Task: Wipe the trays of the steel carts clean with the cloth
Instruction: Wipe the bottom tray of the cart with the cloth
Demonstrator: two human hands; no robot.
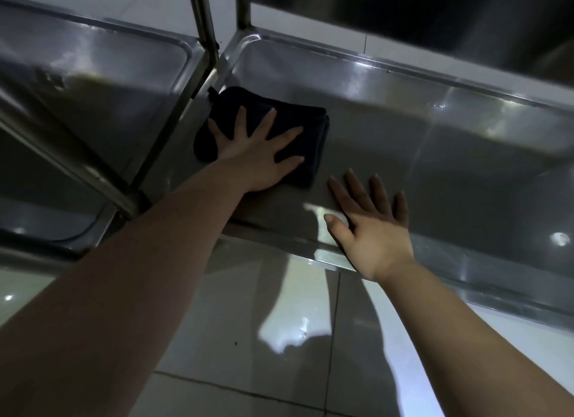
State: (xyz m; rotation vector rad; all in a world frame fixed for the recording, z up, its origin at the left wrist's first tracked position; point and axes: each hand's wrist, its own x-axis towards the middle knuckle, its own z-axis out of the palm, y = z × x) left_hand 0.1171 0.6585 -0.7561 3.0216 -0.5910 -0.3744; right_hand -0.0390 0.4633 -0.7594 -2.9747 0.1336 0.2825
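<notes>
Steel cart tray (403, 84) over tiled floor: left hand (257, 156), fingers spread, presses folded dark cloth (310, 118); right hand (372, 227) lies flat, empty.

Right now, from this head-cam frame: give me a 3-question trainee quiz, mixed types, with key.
1. True or false: the left hand presses flat, fingers spread, on the dark cloth.
2. Where does the cloth lie? A) on the floor tiles B) in the right-hand tray, near its left end C) in the left-hand tray
3. Fill in: the right hand is ____ and holds nothing, at the tray's near rim.

Key: 1 true; 2 B; 3 open
</notes>
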